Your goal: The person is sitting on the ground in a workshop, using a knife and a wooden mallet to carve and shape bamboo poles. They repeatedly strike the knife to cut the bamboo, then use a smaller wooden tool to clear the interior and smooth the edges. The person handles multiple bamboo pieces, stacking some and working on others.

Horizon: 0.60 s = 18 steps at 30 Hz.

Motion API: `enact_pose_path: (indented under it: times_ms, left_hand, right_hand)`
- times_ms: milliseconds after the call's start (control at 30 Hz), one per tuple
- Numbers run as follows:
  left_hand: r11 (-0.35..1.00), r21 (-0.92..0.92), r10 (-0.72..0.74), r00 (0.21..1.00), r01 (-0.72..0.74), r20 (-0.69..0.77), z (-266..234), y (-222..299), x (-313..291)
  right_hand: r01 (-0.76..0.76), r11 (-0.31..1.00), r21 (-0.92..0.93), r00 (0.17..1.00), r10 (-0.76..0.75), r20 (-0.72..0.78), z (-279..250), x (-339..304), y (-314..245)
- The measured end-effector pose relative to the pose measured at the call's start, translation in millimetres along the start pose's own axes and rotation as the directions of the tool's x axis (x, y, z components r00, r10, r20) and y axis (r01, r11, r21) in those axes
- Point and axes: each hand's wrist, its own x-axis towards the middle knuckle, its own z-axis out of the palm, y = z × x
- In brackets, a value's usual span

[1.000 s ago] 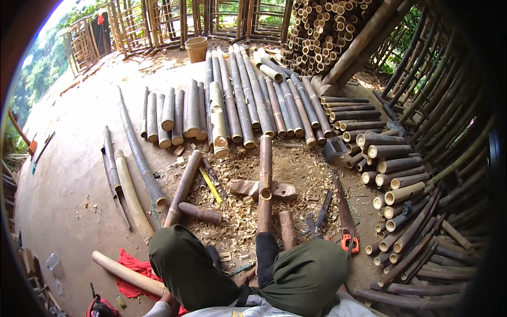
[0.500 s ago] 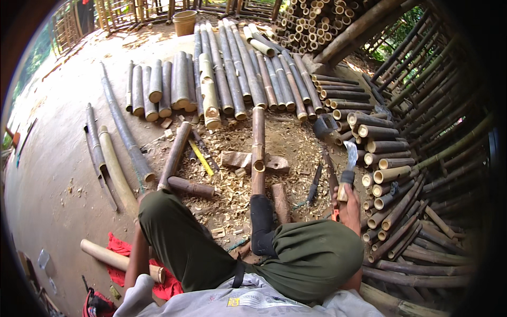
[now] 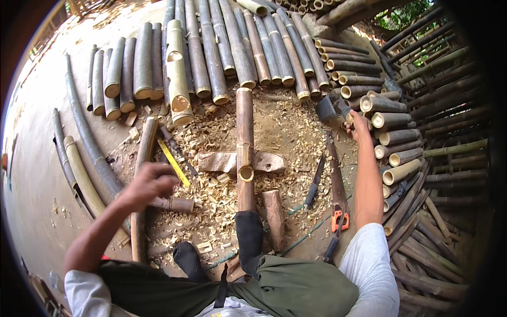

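My right hand (image 3: 359, 127) is closed round the wooden handle of a bladed hand tool (image 3: 348, 117), at the right beside the stacked bamboo. The tool's blade is out of sight, at or behind a dark boxy object (image 3: 326, 108). My left hand (image 3: 153, 186) hangs in the air at the left, smeared by motion; its nearest things are an upright-leaning bamboo length (image 3: 142, 158) and a short bamboo piece (image 3: 177, 204). Between my legs a bamboo pole (image 3: 244, 116) with a cut hole lies across a wooden block (image 3: 216, 161), my black-socked foot (image 3: 248, 232) at its near end.
Bamboo poles (image 3: 214, 47) lie in a row at the far side, and cut lengths (image 3: 393, 119) are stacked at the right. Wood shavings (image 3: 211, 201) cover the ground. A yellow rule (image 3: 173, 162), a dark-handled knife (image 3: 313, 185) and an orange-handled saw (image 3: 339, 219) lie there.
My right hand has moved forward with the bladed tool, from near my knee to the dark boxy object. My left hand has risen from beside my left knee, which has lowered outward.
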Motion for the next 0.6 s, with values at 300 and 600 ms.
enact_pose_path:
  times_ms: [300, 600]
  left_hand:
    - [0.704, -0.702, -0.348, 0.914, 0.108, -0.209, 181.5, -102.5, 82.0]
    - [0.969, 0.241, 0.108, 0.786, 0.053, -0.608, 201.7, -130.6, 140.9]
  right_hand:
    - [0.111, 0.789, 0.604, 0.972, -0.214, 0.100, 4.4, -106.8, 43.6]
    - [0.130, 0.860, 0.494, 0.937, -0.269, 0.221, 93.8, -177.6, 54.5]
